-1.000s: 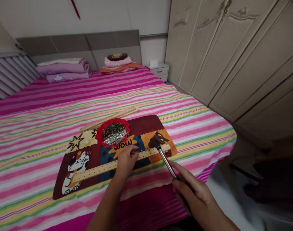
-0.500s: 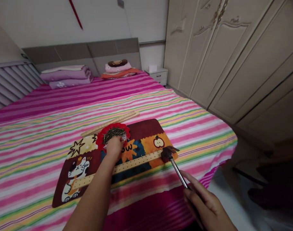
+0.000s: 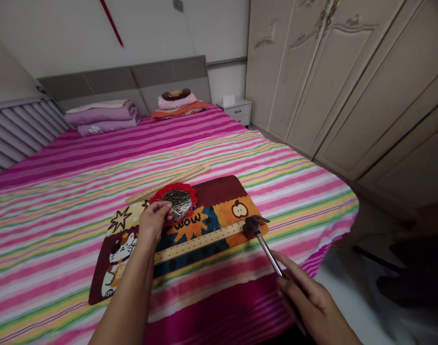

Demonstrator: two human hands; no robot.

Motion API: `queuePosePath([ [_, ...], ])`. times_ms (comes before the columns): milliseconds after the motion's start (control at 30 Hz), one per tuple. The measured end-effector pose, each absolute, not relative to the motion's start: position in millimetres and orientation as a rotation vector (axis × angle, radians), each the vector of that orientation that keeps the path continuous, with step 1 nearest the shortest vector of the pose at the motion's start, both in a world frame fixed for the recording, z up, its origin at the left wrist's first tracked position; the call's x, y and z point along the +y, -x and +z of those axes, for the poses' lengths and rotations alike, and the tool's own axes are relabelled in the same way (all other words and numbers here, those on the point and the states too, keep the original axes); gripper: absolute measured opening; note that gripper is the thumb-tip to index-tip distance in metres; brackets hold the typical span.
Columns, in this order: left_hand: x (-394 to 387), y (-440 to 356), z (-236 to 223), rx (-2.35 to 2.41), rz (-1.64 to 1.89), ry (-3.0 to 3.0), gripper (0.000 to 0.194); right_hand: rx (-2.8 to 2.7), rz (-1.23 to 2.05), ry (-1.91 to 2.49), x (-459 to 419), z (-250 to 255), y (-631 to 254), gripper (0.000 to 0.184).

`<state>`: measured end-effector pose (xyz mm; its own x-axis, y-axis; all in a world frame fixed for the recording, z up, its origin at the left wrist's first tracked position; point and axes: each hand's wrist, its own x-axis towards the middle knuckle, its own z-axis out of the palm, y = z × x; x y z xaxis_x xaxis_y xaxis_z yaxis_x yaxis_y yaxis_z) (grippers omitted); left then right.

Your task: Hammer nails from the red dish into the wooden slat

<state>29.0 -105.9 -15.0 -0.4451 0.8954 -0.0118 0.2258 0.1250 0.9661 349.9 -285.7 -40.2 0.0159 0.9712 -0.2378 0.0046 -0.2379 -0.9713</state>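
Note:
My left hand (image 3: pixel 155 221) is at the left rim of a red scalloped bowl (image 3: pixel 194 197). Its thumb and fingers are pinched together; whatever is between them is too small to make out. Many loose nails (image 3: pixel 180 201) fill the bowl. My right hand (image 3: pixel 308 294) is closed around the handle of a claw hammer (image 3: pixel 268 251). The hammer's dark head lies over the right end of a pale wooden strip (image 3: pixel 204 238) dotted with small marks along its length. My left forearm hides the strip's left end. Under the strip and bowl lies a patterned mat (image 3: pixel 219 189).
More wooden strips (image 3: pixel 167 184) lie behind the bowl on the striped bedspread (image 3: pixel 276 191). Folded purple bedding (image 3: pixel 104 115) and a pink-and-orange pile (image 3: pixel 178 105) are near the headboard (image 3: pixel 172 72). A wardrobe (image 3: pixel 334 81) and nightstand (image 3: pixel 240 111) stand to the right.
My left hand has moved out of the middle of the bowl to its left rim, uncovering the nails and the mat's lettering. The hammer stays in nearly the same place.

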Motion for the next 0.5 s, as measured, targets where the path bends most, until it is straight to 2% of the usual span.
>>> queuePosePath([
  [167, -137.5, -39.2, -18.5, 1.629, 1.378, -0.926, 0.046, -0.989, 1.429, 1.413, -291.6, -29.1, -341.1, 0.062],
  [500, -193.5, -33.3, -48.7, 1.684, 1.237, -0.801, 0.050, -1.076, 1.414, 1.441, -291.1, -42.3, -342.7, 0.065],
])
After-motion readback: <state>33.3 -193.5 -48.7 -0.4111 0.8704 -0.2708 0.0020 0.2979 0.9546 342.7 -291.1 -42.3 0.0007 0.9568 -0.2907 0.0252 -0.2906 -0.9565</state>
